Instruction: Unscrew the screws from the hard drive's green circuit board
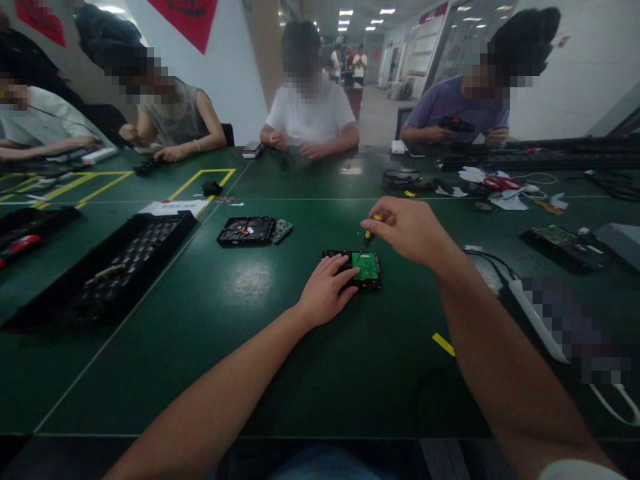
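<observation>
A hard drive [371, 283] lies on the green table with its green circuit board [365, 265] facing up. My left hand [326, 288] rests on the drive's left part, fingers stretched out and spread, steadying it from above. Above the board, my right hand [407, 230] grips a small screwdriver [369, 235] with a yellow and black handle. The screwdriver points down at the board; whether its tip sits in a screw is too small to tell. To the left lies another hard drive [246, 231], and a loose circuit board [283, 231] leans at its right side.
A long black tray [120, 273] stands at left. On the right are a part with a circuit board [565, 245], a white power strip [540, 320] and cables. A yellow tape strip [443, 344] lies near my right forearm. Several people sit across the table [240, 373].
</observation>
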The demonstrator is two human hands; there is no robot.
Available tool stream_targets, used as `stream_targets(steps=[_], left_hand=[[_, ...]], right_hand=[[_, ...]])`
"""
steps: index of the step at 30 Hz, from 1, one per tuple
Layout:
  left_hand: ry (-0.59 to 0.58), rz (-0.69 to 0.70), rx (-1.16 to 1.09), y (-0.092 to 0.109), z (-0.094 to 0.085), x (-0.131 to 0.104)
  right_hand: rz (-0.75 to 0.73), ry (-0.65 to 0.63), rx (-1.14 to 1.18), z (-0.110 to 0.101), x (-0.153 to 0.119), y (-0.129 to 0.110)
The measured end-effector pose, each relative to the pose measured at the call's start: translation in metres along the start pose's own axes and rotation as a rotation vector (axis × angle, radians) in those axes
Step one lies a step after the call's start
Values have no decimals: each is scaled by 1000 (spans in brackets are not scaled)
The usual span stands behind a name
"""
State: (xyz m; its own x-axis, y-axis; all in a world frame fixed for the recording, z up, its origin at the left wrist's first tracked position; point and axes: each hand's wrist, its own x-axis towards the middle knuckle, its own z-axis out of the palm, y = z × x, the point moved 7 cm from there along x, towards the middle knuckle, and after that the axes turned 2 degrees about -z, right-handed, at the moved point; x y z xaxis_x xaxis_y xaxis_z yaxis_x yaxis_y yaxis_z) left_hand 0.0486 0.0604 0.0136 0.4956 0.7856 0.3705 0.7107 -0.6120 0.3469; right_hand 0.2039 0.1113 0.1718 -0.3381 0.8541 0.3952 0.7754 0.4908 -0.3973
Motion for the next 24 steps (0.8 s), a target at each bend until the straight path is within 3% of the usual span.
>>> stream_targets(steps=[13,18,24], left_hand=[[7,2,0,0,0,-1],[4,-8,-5,0,-1,0],[-1,-6,-4,1,-1,0]], right_hand=[[5,-78,123,-2,-3,-5],[-21,-105,46,0,-3,-8],[-58,-28,-111,-3,-2,-10]])
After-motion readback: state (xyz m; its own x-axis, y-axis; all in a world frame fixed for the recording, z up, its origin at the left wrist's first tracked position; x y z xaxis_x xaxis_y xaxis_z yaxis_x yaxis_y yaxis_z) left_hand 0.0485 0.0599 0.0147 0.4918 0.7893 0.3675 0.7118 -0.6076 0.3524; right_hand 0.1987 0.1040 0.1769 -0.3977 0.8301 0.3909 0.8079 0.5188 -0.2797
